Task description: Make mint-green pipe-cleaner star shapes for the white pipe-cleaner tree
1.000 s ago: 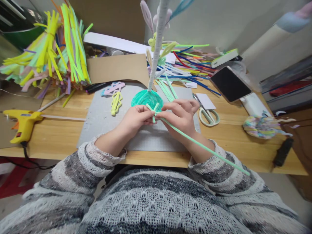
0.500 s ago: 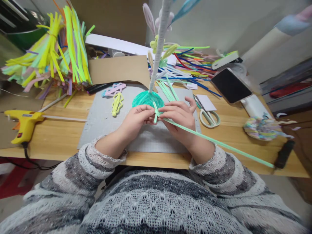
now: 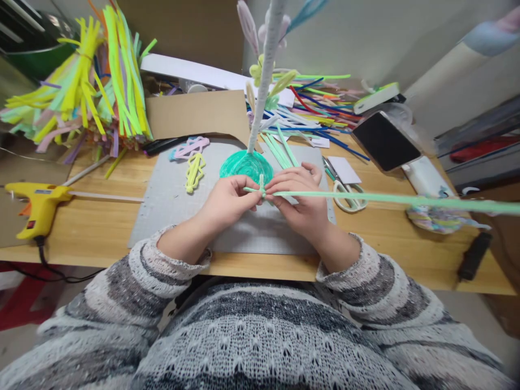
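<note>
Between my two hands is a mint-green pipe cleaner (image 3: 365, 197), crossed and twisted into a small knot at my fingertips. My left hand (image 3: 229, 201) pinches the knotted part, and a short end pokes up from it. My right hand (image 3: 298, 197) grips the same pipe cleaner beside the knot, its long tail stretching level to the right edge of the view. Just behind my fingers stands a round green base (image 3: 244, 165) with a white wrapped stem (image 3: 264, 81) rising from it. More mint pipe cleaners (image 3: 280, 149) lie behind my right hand.
A grey cutting mat (image 3: 170, 216) lies under my hands, with yellow (image 3: 195, 173) and pink-blue (image 3: 190, 148) bent pieces on it. At left are a glue gun (image 3: 38, 208) and pipe-cleaner bundles (image 3: 81, 92). Scissors (image 3: 349, 196), a phone (image 3: 385, 142) and a black-handled tool (image 3: 474, 255) are on the right.
The pipe cleaner's long tail has swung up from slanting down-right to nearly level. The knotted part has turned in my fingers; both hands stay in about the same place.
</note>
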Tool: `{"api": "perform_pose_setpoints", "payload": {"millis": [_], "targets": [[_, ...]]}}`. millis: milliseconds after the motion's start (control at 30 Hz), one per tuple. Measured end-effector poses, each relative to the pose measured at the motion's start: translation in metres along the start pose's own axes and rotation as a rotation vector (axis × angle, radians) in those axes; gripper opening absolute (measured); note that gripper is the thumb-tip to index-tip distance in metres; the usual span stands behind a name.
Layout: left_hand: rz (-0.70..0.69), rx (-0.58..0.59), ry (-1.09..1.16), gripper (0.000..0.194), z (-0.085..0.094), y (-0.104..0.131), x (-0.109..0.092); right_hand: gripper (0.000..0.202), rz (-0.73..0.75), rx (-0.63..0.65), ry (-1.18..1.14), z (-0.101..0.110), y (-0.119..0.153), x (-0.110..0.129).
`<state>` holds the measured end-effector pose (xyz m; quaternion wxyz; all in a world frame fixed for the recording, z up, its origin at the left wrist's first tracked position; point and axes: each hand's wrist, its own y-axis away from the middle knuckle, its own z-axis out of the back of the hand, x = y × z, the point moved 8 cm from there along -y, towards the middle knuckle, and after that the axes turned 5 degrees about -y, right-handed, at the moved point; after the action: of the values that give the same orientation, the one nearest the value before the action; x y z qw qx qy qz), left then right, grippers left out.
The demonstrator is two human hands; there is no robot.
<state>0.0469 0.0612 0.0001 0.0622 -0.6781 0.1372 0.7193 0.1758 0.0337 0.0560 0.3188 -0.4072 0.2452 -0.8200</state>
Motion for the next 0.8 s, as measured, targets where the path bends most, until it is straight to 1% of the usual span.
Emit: {"api": "perform_pose_setpoints", "payload": {"millis": [100,200,333,433,533,633,800], "targets": [[0.013,0.009,-0.048,0.013,0.0,0.001,0.003,0.009,-0.071,0.006,-0.071,-0.001,-0.001,-0.006],[0.017,0.049,-0.074,0.012,-0.002,0.001,0.003,0.012,-0.151,0.012,-0.156,-0.003,-0.001,-0.013],[0.021,0.096,-0.086,0.011,-0.006,0.002,0.001,0.013,-0.331,0.013,-0.332,-0.01,0.004,-0.029],[0.033,0.119,-0.037,0.012,-0.009,0.002,0.001,0.016,-0.456,-0.021,-0.501,-0.016,0.009,-0.041],[0.036,0.129,0.042,0.014,-0.01,0.003,0.0,0.023,-0.54,-0.049,-0.632,-0.02,0.011,-0.047],[0.034,0.128,0.098,0.015,-0.011,0.002,0.0,0.025,-0.567,-0.066,-0.72,-0.022,0.011,-0.048],[0.062,0.124,0.14,0.013,-0.009,0.0,0.004,0.015,-0.462,-0.06,-0.686,-0.016,0.006,-0.04]]}}
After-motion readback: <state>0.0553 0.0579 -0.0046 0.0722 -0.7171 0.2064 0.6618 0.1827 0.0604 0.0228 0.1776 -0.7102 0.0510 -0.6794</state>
